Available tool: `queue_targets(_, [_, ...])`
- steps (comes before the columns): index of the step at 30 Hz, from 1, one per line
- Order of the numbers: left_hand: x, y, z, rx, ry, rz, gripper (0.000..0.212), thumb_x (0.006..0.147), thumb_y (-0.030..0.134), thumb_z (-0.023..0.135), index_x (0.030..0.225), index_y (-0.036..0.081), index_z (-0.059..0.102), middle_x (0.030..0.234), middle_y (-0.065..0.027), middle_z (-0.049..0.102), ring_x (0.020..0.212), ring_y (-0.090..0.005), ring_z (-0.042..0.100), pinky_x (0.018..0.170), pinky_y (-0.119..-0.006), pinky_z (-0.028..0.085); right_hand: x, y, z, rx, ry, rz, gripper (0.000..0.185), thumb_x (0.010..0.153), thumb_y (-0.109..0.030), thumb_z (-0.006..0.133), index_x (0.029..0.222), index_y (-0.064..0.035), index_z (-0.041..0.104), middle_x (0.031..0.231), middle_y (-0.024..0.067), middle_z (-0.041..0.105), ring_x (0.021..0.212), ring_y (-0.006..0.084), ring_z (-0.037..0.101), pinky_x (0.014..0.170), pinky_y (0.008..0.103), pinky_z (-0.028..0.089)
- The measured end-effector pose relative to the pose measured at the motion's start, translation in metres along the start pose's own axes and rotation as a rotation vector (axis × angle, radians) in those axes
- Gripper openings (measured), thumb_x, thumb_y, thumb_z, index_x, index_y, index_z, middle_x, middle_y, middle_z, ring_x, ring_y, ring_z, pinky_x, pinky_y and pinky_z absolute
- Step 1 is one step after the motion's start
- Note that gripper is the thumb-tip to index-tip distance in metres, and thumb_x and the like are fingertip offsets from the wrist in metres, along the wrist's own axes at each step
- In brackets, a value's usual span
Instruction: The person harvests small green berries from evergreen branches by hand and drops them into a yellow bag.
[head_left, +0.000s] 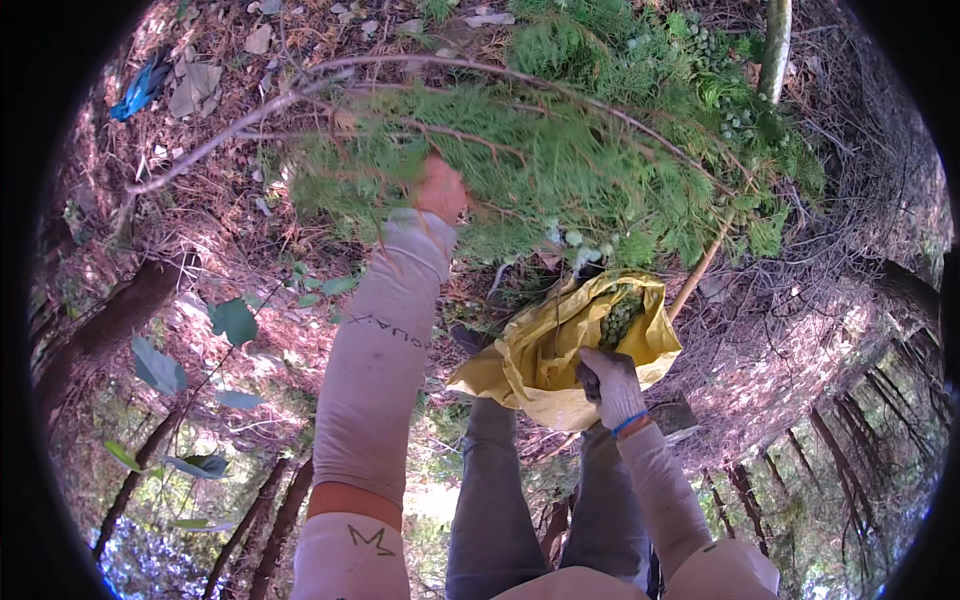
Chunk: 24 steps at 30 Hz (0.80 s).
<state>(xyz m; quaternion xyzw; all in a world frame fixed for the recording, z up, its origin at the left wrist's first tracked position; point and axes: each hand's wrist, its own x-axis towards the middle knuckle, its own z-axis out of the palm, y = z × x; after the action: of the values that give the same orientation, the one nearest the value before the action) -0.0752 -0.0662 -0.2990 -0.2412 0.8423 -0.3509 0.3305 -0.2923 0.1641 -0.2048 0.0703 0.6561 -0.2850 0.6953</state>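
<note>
Among the green scale-leaved sprays of a conifer branch (600, 161), my left hand (441, 191) is blurred, its fingers partly hidden by foliage. Whether it grips a twig cannot be told. My right hand (611, 379), in a pale knitted glove with a dark palm side, grips the near rim of a yellow woven sack (551, 360). The sack's mouth gapes upward in front of my legs. Inside it lies a heap of small green cones (621, 319). Several pale green cones (577, 244) hang from the foliage just beyond the sack.
A long bare stem (480, 64) arches over the foliage. A thin trunk (775, 52) rises at the far right, and a stick (701, 266) slants beside the sack. Dry twigs and stones litter the ground. A blue item (139, 86) lies far left. Broad-leaved shoots (232, 321) stand left.
</note>
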Motion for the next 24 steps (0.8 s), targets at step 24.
queue_targets(24, [-0.043, 0.024, -0.010, -0.728, -0.129, -0.075, 0.027, 0.081, 0.018, 0.050, 0.104, 0.011, 0.061, 0.096, -0.0073, 0.060, 0.088, -0.0246, 0.056, 0.070, -0.039, 0.045, 0.041, -0.053, 0.091, -0.431, -0.491, -0.810, 0.033, 0.088, -0.015, 0.052, 0.119, -0.0039, 0.050, 0.117, 0.0082, 0.054, 0.105, 0.0169, 0.053, 0.086, 0.0303, 0.047])
